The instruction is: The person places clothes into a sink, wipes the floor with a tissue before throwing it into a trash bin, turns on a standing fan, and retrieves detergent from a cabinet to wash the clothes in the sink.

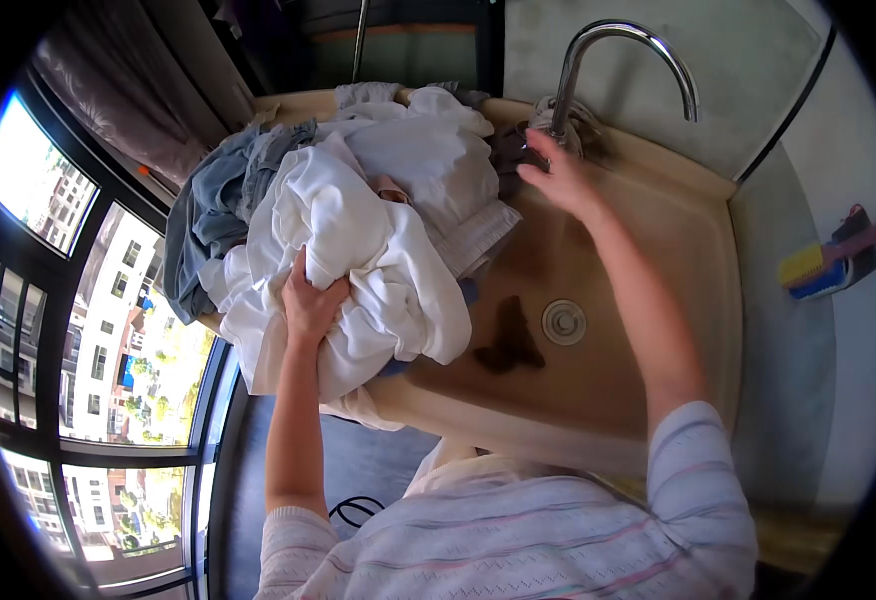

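Note:
My left hand (315,302) presses into a bunched white cloth (398,285) on top of a laundry heap, its fingers partly sunk in the folds and closed on the fabric. Beside the base of the chrome tap (561,95), my right hand (563,180) reaches out with thumb and forefinger apart. A small shiny part shows by its fingertips; whether they touch it I cannot tell. No water shows at the spout. Grey-blue clothing (220,210) lies at the heap's left, and a pale garment (423,150) behind the white cloth.
The heap covers the left side of a beige sink (648,400). A dark brown patch or cloth (511,338) lies beside the drain (564,322). Brushes (836,262) hang on the right wall. Tall windows (133,330) and a curtain (123,85) stand at the left.

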Motion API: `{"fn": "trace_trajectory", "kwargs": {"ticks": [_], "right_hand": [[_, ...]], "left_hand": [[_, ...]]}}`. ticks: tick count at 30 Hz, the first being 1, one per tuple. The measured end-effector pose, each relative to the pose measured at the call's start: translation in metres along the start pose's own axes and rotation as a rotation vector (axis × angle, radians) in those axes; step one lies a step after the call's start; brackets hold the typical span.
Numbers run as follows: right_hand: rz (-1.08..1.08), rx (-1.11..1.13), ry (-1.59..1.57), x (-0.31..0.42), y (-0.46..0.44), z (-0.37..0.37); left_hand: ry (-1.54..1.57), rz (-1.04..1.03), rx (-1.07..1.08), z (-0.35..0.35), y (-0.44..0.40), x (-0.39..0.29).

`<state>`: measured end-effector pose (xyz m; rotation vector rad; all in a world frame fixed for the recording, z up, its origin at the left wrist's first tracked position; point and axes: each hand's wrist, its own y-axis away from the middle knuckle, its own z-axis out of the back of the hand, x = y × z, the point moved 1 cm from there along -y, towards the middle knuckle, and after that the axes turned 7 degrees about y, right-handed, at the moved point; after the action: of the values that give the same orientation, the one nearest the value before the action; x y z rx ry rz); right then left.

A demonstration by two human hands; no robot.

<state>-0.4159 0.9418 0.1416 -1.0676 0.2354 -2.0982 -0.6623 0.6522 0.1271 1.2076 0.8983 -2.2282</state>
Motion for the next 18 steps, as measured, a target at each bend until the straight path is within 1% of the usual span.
{"fn": "trace_trajectory", "kwargs": {"ticks": [1,2,5,6,8,9,10,11,12,13,14,15,16,17,18], "right_hand": [[-0.050,0.079,0.096,0.009,0.001,-0.002],[-0.005,0.026,0.209,-0.004,0.001,-0.012],[0.043,0.026,0.217,-0.017,0.021,-0.010],[0.021,0.029,0.169,-0.005,0.030,-0.004],[0.063,-0.098,0.082,0.004,0.045,-0.001],[0.082,-0.164,0.032,0.009,0.053,-0.001],[0.037,-0.242,0.043,0.007,0.067,-0.008],[-0.104,-0.246,-0.072,0.013,0.085,-0.017],[-0.274,-0.066,-0.274,0.009,0.100,-0.028],[-0.323,0.076,-0.599,0.023,0.113,-0.032],[-0.489,0.156,-0.785,0.033,0.121,-0.029],[-0.661,0.240,-0.965,0.041,0.127,-0.025],[-0.691,0.238,-1.204,0.047,0.127,-0.023],[-0.713,0.234,-1.442,0.048,0.125,-0.020],[-0.725,0.242,-1.554,0.046,0.125,-0.015]], "left_hand": [[0.035,-0.005,-0.011,0.000,0.000,0.008],[0.074,-0.007,-0.024,0.000,0.000,0.012],[0.125,0.017,-0.025,0.001,0.001,0.000],[0.142,0.028,-0.022,0.000,0.003,-0.001],[0.165,0.039,-0.016,0.002,0.003,-0.005],[0.226,0.079,-0.003,0.005,0.004,-0.006],[0.288,0.117,0.010,0.006,0.004,-0.007],[0.353,0.153,0.020,0.006,0.003,-0.006],[0.461,0.245,0.034,0.008,0.010,-0.030],[0.556,0.261,0.106,0.005,0.017,-0.049],[0.649,0.282,0.177,-0.003,0.027,-0.060],[0.712,0.259,0.312,-0.017,0.037,-0.066],[0.727,0.241,0.434,-0.036,0.051,-0.079],[0.610,0.158,0.608,-0.055,0.061,-0.090],[0.406,0.020,0.786,-0.076,0.068,-0.100]]}}
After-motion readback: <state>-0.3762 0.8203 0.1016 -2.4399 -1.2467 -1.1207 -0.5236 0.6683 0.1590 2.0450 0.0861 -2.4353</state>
